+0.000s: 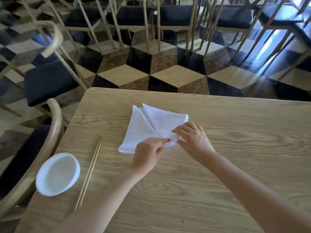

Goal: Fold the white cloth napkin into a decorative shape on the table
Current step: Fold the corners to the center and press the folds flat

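Note:
The white cloth napkin (pixel 148 125) lies on the wooden table (pixel 218 165), folded into layered triangular flaps that fan out from its near right corner. My left hand (pixel 148 152) pinches that near corner between thumb and forefinger. My right hand (pixel 191 137) rests beside it, fingers curled over the same corner, pressing the cloth down. The corner itself is partly hidden under both hands.
A white bowl (pixel 58 174) sits near the table's left edge, with a pair of wooden chopsticks (pixel 90 172) lying to its right. Wooden chairs with dark cushions (pixel 48 83) stand to the left and across a checkered floor beyond the table.

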Action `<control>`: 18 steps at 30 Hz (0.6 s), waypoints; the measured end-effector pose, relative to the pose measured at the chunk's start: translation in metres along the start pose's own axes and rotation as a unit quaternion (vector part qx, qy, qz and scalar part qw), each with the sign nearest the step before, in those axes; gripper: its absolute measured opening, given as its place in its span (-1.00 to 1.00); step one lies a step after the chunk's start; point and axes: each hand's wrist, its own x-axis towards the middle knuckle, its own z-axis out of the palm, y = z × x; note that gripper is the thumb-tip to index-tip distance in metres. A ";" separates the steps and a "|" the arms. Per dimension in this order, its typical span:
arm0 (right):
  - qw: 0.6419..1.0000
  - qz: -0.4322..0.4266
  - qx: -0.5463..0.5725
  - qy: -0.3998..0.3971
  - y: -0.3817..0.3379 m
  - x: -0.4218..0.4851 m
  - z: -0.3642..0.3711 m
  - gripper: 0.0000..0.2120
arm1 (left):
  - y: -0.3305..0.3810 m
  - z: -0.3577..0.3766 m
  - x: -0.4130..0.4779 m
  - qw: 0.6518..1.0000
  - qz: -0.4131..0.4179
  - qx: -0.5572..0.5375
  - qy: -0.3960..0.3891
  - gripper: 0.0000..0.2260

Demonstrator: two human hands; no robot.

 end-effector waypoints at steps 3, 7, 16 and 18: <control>0.997 0.016 0.076 -0.004 -0.006 0.022 -0.008 -0.84 | -0.004 -0.016 0.000 0.999 -0.038 -0.037 -0.010 -0.75; 0.988 0.056 0.140 -0.013 -0.012 0.042 -0.029 -0.93 | -0.011 -0.042 -0.001 0.988 -0.127 -0.076 0.043 -0.94; 0.974 0.002 0.227 -0.025 -0.048 0.074 -0.138 -0.95 | 0.037 -0.143 0.023 0.986 -0.105 -0.111 0.060 -0.74; 0.970 -0.007 0.240 -0.035 -0.054 0.074 -0.157 -0.97 | 0.049 -0.159 0.020 0.985 -0.097 -0.137 0.043 -0.67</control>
